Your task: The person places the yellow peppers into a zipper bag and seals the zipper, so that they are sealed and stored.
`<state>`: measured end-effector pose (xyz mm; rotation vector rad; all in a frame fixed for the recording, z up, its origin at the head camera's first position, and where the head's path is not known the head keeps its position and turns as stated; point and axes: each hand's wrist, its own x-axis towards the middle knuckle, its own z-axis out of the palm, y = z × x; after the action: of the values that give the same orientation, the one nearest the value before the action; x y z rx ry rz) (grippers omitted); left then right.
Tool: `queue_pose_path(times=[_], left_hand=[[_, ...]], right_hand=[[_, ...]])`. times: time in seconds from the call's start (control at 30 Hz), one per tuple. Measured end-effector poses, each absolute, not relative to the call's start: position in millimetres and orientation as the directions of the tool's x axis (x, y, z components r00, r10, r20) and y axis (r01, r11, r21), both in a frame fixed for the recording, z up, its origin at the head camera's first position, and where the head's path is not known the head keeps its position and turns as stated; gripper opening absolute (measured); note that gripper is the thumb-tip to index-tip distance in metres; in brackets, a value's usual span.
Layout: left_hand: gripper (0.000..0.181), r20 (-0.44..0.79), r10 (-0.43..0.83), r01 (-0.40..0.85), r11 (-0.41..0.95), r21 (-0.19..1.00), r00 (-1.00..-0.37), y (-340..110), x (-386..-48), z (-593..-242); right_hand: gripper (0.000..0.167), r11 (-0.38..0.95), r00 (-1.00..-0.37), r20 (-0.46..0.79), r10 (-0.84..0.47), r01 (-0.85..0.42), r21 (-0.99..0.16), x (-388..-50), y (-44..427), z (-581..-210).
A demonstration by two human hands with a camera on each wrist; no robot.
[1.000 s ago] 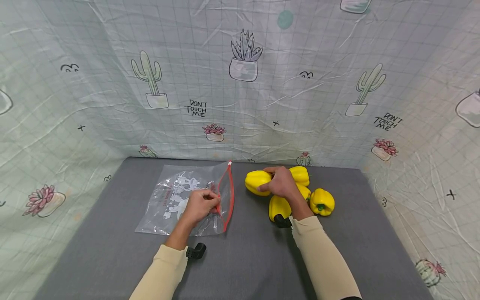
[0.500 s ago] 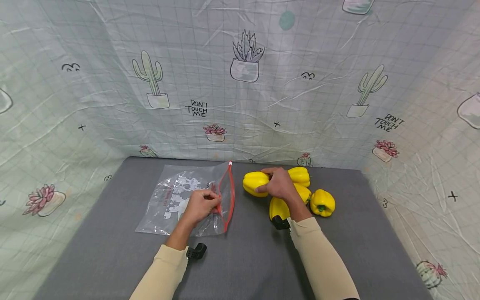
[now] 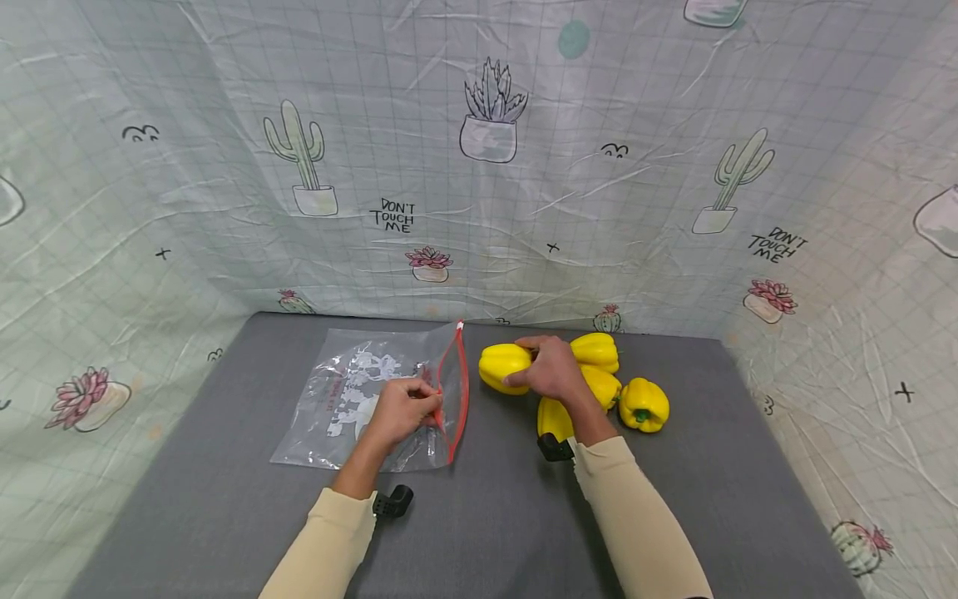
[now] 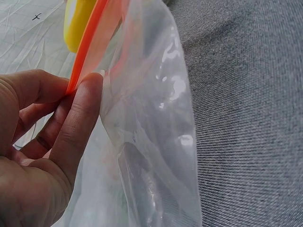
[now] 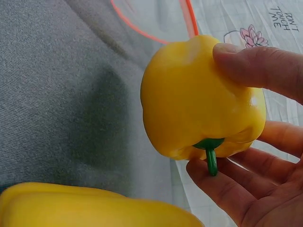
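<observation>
Peppers [image 3: 644, 405]: five, one in right hand [image 3: 555, 368]; one bag [image 3: 359, 391].

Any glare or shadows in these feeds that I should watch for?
Left wrist: bright white glare spots on the clear bag; right wrist: a soft dark shadow on the grey tabletop, beside the held yellow pepper, which shows a small highlight; head: small glints along the bag's near edge.

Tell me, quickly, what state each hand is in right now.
Left hand: closed, pinching the red rim of the clear plastic bag.
Right hand: closed, holding a yellow bell pepper.
</observation>
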<state>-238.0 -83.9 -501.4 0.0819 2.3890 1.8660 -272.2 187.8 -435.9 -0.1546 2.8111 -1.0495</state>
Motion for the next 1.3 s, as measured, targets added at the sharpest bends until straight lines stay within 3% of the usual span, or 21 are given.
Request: queue_pose_path(times=[0.7,1.3], left_hand=[[0.009,-0.002,0.111,0.028,0.271,0.962,-0.994,-82.3,-235.7,-503.7],[0.007,-0.036,0.133,0.001,0.267,0.964,-0.990,-80.3,-234.5,-501.8]], right_hand=[[0.074,0.722,-0.984,-0.075,-0.161,-0.066,-0.688,-262.4,170.5,-434.2],[0.073,0.709,-0.987,-0.074,-0.142,-0.049,-0.704,-257.3,154.3,-436.3]])
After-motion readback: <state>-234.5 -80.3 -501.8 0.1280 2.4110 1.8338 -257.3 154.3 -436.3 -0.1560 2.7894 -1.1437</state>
